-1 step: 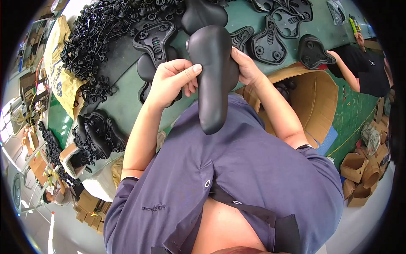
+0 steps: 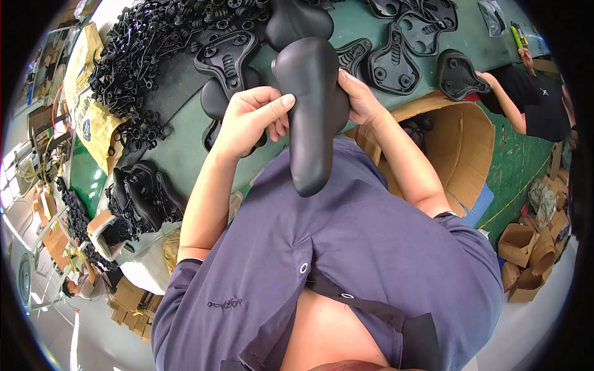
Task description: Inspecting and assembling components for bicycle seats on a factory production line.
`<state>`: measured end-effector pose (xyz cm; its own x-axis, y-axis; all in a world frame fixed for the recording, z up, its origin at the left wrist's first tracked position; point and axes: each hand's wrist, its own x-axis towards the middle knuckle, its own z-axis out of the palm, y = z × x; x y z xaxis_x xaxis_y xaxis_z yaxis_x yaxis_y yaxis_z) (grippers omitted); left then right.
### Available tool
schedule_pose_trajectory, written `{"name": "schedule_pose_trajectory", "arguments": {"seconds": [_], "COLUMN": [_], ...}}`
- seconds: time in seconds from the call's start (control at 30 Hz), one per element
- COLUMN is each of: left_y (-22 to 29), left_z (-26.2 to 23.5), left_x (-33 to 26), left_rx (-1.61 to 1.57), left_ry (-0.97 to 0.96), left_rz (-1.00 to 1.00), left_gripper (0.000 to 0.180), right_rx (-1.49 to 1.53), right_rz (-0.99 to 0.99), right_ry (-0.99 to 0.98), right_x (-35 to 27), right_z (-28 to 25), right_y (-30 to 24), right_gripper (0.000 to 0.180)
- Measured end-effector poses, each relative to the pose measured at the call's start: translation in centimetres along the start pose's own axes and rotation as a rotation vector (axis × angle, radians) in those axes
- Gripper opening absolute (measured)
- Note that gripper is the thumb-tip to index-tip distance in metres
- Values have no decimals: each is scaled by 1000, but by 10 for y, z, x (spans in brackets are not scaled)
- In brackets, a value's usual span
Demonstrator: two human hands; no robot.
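Note:
A smooth black bicycle saddle [image 2: 312, 117] is held up over the near edge of the table, its narrow nose toward my body. My left hand [image 2: 253, 117] grips its left side, thumb on the top cover and fingers curled beneath. From the other side my right hand [image 2: 359, 96] clasps the saddle's wide part, with most of its fingers hidden behind. Just beyond lies another black saddle [image 2: 300, 25]. Left of it, an upturned saddle [image 2: 228, 59] shows its underside, partly over a further padded saddle [image 2: 213, 99].
A heap of small black clamp parts [image 2: 142, 62] covers the green table's [image 2: 185, 148] far left, beside a yellow paper sack [image 2: 90, 111]. Several saddle bases [image 2: 394, 62] lie at right. An open cardboard box [image 2: 467, 142] stands below. A co-worker's hand [image 2: 489, 81] holds a saddle base [image 2: 458, 77].

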<state>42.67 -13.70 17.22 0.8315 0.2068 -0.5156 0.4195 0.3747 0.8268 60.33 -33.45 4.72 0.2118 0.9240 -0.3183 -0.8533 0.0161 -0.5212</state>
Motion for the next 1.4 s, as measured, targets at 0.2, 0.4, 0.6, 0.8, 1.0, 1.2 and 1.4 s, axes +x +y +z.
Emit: {"name": "schedule_pose_trajectory", "arguments": {"seconds": [0.2,0.4,0.6,0.8,1.0,1.2,1.4], "left_y": [-11,-22,-24,13,66,91,70], "left_z": [-12,-12,-3,-1,7,41,41], "left_x": [5,13,17,30,64,98,105], "left_rx": [-26,137,354,1201,1486,1641,1247], "left_ry": [-17,21,47,117,-45,15,224], "left_rz": [-25,-40,127,370,496,1073,1253], "left_gripper": [24,33,69,80,86,74,49], "right_rx": [-102,-305,-310,25,-289,-1080,-652], "right_rz": [-99,-212,-270,44,-187,-469,-799], "right_ry": [128,276,320,333,243,634,985], "right_x": [-2,-2,4,-7,-23,-36,-40], "right_z": [0,8,-1,10,0,33,-29], "right_y": [-4,-17,-15,-29,-46,-81,-79], "right_gripper": [62,56,54,76,72,82,75]}}
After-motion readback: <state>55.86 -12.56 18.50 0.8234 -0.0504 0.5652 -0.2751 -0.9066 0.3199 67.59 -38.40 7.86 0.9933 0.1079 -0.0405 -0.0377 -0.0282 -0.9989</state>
